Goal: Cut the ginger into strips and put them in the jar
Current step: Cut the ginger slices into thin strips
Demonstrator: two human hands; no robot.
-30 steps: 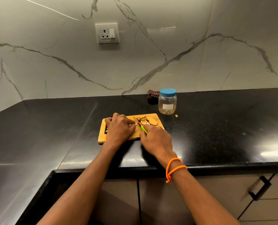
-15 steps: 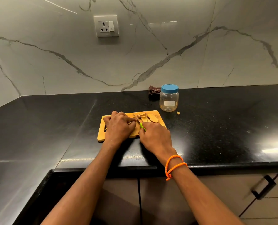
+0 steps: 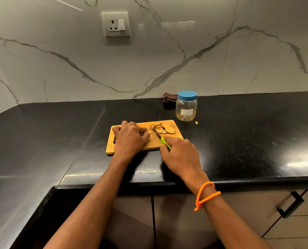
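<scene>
Right hand (image 3: 181, 155) drawn back toward counter edge since earlier frame, more blade showing. Its fingers wrap green knife (image 3: 160, 138) handle. Left hand (image 3: 130, 139) fingers curl, pinning ginger (image 3: 149, 131) on board (image 3: 128, 150); slices (image 3: 164, 129) beside blade. Slicing underway. Next: cut slices lengthwise; jar (image 3: 186, 106) still lidded.

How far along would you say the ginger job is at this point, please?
Done: several ginger slices lie on the board. In hand: the right hand holds the knife, its blade beside the piece under the left hand. Left: finishing the strips, opening the jar, whose lid is on, and filling it.
</scene>
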